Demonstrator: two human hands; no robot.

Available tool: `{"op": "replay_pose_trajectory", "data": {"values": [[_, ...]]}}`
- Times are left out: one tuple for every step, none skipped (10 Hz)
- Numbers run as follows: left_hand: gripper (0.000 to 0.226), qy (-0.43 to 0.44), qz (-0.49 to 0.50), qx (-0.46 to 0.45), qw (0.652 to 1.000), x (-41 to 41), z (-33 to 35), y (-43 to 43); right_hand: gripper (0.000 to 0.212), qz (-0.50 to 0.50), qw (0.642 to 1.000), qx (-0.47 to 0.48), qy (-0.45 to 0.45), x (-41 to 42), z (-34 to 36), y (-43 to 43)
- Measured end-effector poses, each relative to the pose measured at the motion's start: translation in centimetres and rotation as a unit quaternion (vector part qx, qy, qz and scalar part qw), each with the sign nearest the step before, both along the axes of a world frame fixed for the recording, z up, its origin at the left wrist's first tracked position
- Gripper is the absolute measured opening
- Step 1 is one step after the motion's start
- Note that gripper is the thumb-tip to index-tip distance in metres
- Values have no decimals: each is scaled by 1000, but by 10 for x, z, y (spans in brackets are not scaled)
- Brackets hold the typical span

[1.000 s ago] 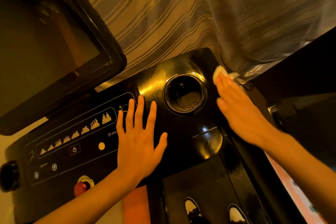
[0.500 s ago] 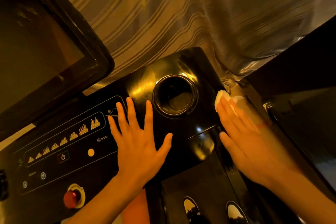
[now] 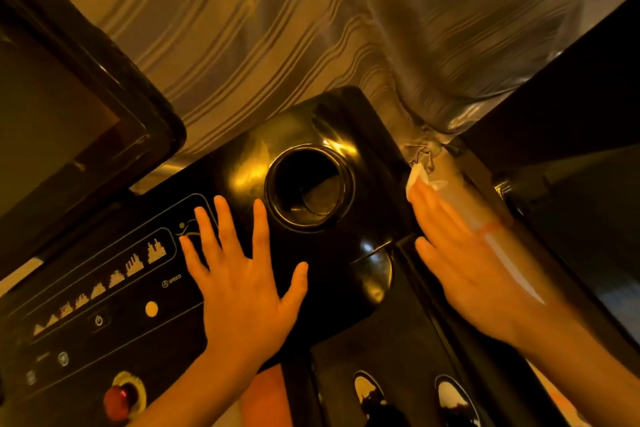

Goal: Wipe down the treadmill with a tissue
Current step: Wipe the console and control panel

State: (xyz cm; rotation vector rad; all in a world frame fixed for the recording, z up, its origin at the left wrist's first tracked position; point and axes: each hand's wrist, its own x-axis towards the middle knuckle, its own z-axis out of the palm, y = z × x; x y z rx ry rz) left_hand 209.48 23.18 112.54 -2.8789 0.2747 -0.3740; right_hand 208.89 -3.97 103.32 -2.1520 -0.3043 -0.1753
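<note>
The glossy black treadmill console (image 3: 242, 166) fills the middle of the view, with a round cup holder (image 3: 310, 187) set into it. My left hand (image 3: 239, 288) lies flat on the console with fingers spread, just left of the cup holder. My right hand (image 3: 464, 253) presses a white tissue (image 3: 417, 178) flat against the console's right edge; only the tissue's tip shows past my straight fingertips.
A dark screen (image 3: 59, 121) tilts up at the left. The control panel (image 3: 104, 288) carries lit bar symbols, a yellow dot and a red stop button (image 3: 119, 397). Striped curtain (image 3: 277, 28) hangs behind. A dark cabinet (image 3: 571, 114) stands right. Two shoe tips (image 3: 412, 395) show on the belt.
My right hand slid the tissue down along the console's right edge toward me, then stayed near there. The view shifted left and closer. My left hand stayed flat on the console.
</note>
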Motion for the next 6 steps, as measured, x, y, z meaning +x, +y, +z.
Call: {"op": "replay_pose_trajectory", "data": {"values": [[88,-1,4,4,1000,1,1,-2,62,20,998,56,-3,26,4,1],[88,3,7,6,1000,0,1,-2,61,53,990,109,77,95,28,2],[87,4,6,8,1000,1,1,-1,56,72,983,130,106,120,37,-1],[87,2,3,7,1000,1,1,0,55,57,996,65,36,67,18,-2],[88,-1,0,2,1000,1,0,0,59,7,999,9,-32,-1,-10,-1],[88,1,0,5,1000,2,0,-1,63,20,1000,-12,-20,15,-2,-2]]}}
